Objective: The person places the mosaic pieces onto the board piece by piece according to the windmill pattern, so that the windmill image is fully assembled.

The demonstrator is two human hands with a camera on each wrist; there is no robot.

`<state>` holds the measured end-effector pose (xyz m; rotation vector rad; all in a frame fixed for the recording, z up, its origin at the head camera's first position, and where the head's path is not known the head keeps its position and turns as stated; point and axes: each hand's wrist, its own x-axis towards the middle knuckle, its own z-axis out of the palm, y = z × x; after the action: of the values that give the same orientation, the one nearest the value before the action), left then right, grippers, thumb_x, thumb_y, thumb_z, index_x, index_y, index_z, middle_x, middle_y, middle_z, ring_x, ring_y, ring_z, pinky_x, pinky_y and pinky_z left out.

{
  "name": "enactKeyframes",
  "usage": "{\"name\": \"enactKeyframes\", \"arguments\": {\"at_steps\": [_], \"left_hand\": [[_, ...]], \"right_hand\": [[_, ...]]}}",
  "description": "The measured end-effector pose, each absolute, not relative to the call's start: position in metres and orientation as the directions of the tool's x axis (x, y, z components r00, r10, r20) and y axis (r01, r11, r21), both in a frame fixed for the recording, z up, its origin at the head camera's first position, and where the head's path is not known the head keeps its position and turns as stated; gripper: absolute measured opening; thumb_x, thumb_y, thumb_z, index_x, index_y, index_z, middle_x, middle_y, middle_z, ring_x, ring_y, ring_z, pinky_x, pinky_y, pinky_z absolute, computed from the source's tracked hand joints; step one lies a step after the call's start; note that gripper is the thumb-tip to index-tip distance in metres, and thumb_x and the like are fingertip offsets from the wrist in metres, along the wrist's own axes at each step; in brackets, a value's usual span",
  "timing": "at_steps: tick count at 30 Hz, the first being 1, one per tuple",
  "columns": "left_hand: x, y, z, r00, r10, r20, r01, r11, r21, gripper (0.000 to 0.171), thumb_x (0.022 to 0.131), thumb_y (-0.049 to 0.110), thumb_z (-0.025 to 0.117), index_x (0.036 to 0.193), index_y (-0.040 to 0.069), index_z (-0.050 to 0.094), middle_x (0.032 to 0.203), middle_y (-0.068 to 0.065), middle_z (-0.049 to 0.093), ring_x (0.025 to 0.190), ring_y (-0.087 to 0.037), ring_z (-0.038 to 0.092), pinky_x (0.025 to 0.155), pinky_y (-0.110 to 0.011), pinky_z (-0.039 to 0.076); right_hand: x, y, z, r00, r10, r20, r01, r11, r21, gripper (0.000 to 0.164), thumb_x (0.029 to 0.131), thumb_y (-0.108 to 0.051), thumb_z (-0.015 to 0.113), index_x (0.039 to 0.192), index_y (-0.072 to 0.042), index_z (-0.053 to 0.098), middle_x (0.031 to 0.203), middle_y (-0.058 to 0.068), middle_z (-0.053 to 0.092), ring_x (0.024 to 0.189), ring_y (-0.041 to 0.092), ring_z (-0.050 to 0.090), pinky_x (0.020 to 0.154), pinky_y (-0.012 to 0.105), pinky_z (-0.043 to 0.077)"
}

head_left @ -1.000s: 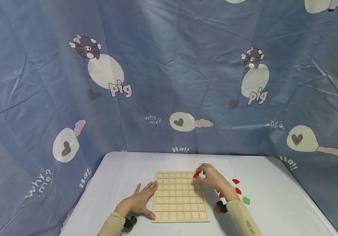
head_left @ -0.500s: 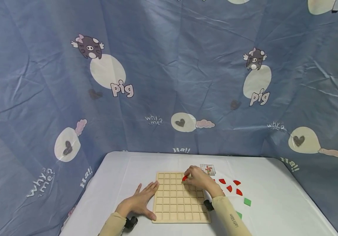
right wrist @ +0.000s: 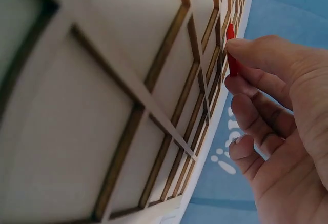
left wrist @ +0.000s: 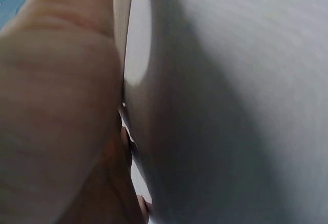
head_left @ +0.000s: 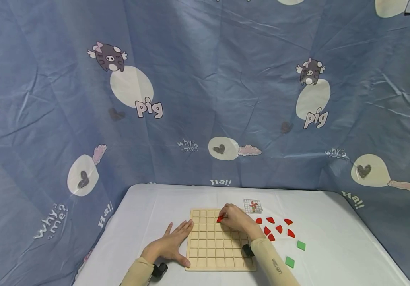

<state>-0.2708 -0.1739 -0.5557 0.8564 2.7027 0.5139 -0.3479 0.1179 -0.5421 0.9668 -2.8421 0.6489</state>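
Observation:
A wooden grid board (head_left: pixel 206 252) with square recesses lies flat on the white table. My right hand (head_left: pixel 236 218) is over its upper part and pinches a red quarter-circle piece (head_left: pixel 220 219) between thumb and fingertips. In the right wrist view that red piece (right wrist: pixel 232 52) appears edge-on, close above the cells. My left hand (head_left: pixel 170 243) lies spread at the board's left edge, its fingertips and thumb touching the frame. The left wrist view shows mostly that hand's skin (left wrist: pixel 56 90) and its shadow on the table.
Several red quarter-circle pieces (head_left: pixel 279 228) lie right of the board. Two green squares, one farther (head_left: pixel 301 245) and one nearer (head_left: pixel 290 262), lie beside them. A gridded picture card (head_left: pixel 253 206) with a pinwheel-like design sits past the board's upper right corner. Blue curtain (head_left: pixel 205 99) hangs behind the table.
My right hand has moved left from the board's upper right corner, bringing the red piece farther over the cells. The card and loose pieces have come into view. My left hand stays put.

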Motion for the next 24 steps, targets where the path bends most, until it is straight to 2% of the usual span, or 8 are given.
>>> {"name": "enactKeyframes", "arguments": {"at_steps": [6,14,24], "left_hand": [[-0.2725,-0.1735,-0.5568,-0.795,0.591,-0.140,0.498,0.766,0.406,0.132,0.059,0.066,0.078,0.155,0.006,0.011,0.163,-0.012,0.007,0.150,-0.034,0.009,0.116,-0.068,-0.002],[-0.2732,-0.1733,-0.5558,-0.795,0.590,-0.143,0.495,0.767,0.409,0.132,0.059,0.067,0.078,0.155,0.006,0.011,0.163,-0.011,0.007,0.150,-0.034,0.008,0.116,-0.067,-0.002],[-0.2712,-0.1725,-0.5546,-0.797,0.586,-0.145,0.490,0.769,0.411,0.132,0.059,0.066,0.078,0.155,0.006,0.012,0.163,-0.012,0.007,0.150,-0.034,0.009,0.116,-0.068,-0.002]], "right_hand": [[-0.3467,0.1173,-0.5451,-0.800,-0.570,0.190,-0.596,0.716,-0.363,0.012,0.083,-0.011,0.073,0.095,-0.014,0.074,0.092,-0.004,0.064,0.085,0.009,0.059,0.074,0.026,0.054],[-0.3445,0.1178,-0.5436,-0.793,-0.579,0.189,-0.603,0.706,-0.372,0.013,0.084,-0.011,0.072,0.097,-0.012,0.073,0.094,-0.002,0.064,0.086,0.012,0.060,0.076,0.028,0.054],[-0.3443,0.1179,-0.5462,-0.803,-0.573,0.164,-0.582,0.693,-0.427,0.013,0.087,-0.013,0.071,0.099,-0.012,0.074,0.096,-0.003,0.065,0.086,0.009,0.060,0.075,0.025,0.054]]}}
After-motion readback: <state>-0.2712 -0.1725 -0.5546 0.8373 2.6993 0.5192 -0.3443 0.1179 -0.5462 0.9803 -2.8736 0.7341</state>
